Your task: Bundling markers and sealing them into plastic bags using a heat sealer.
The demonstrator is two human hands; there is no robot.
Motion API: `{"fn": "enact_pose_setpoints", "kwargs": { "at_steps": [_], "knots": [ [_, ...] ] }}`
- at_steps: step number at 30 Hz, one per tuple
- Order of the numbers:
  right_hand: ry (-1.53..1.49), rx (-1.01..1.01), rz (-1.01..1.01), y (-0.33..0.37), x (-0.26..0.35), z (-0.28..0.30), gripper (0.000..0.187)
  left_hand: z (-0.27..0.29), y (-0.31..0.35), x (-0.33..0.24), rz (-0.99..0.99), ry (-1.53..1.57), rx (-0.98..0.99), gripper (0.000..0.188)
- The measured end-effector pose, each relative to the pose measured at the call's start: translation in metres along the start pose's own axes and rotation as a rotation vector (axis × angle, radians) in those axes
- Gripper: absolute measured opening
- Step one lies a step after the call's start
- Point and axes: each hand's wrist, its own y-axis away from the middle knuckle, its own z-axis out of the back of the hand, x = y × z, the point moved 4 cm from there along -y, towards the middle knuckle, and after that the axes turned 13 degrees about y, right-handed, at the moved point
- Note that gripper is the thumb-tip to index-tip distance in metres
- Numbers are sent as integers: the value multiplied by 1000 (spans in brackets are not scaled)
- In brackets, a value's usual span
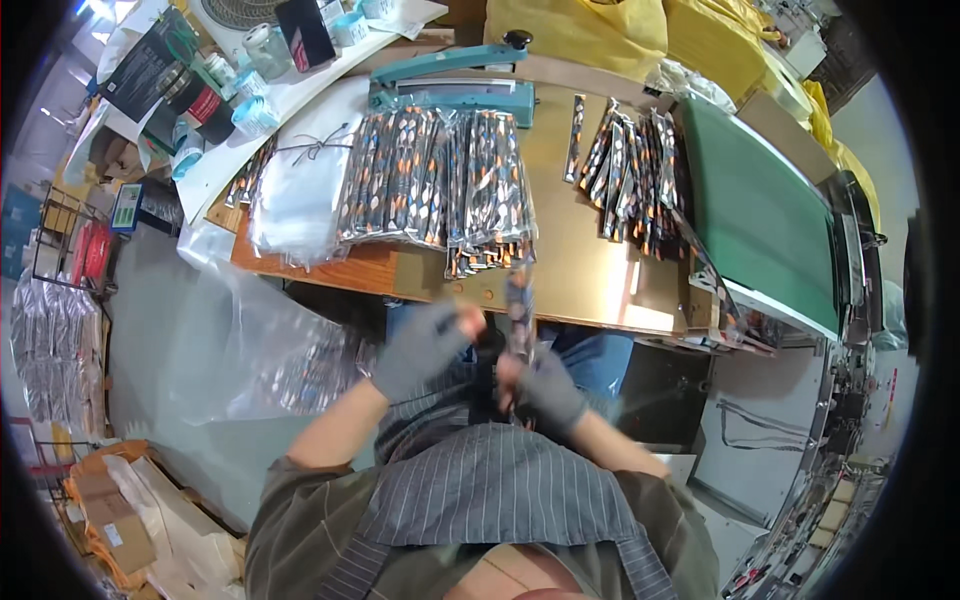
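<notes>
My right hand (550, 392), in a grey fingerless glove, is closed around a slim dark packet (520, 305) with an orange and white pattern. The packet stands lengthwise over my lap, its far end by the table edge. To its left my left hand (415, 350), gloved the same way, hovers apart from it; motion smears its fingers. Beyond the hands, clear bags (395, 175) filled with similar packets lie side by side on the table. Flat clear bags (300, 212), tied with a dark string, are left of them. Loose packets (628, 175) lie fanned out on the right.
A teal bag sealer (450, 92) stands behind the filled bags. A green conveyor belt (765, 220) borders the table on the right. A large clear sack (300, 365) of packets hangs low at left. Jars and a phone (305, 35) occupy the white shelf.
</notes>
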Motion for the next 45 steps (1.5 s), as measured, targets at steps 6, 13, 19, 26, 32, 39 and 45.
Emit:
{"fn": "enact_pose_setpoints", "kwargs": {
  "at_steps": [6, 13, 19, 26, 32, 39, 45],
  "knots": [
    [561, -549, 371, 36, 14, 24, 26, 19, -106, 6, -496, -991, -191, 26],
    [1386, -540, 149, -2, 51, 63, 29, -3, -126, 3, -334, -208, -218, 20],
    [1193, -676, 483, -86, 112, 105, 32, -45, -102, -55, -604, -483, -48, 15],
    [1584, -654, 464, -74, 229, 110, 18, 49, -143, -138, -151, -639, -122, 16],
    [1420, -781, 446, -74, 250, 132, 14, 35, -154, -158, -347, -660, -140, 24],
    [888, -503, 371, -61, 253, 146, 6, 39, -163, -164, -168, -633, 2, 31],
    [830, -346, 134, -40, 264, 154, 12, 23, -146, -180, -206, -298, 30, 31]
  ]
}}
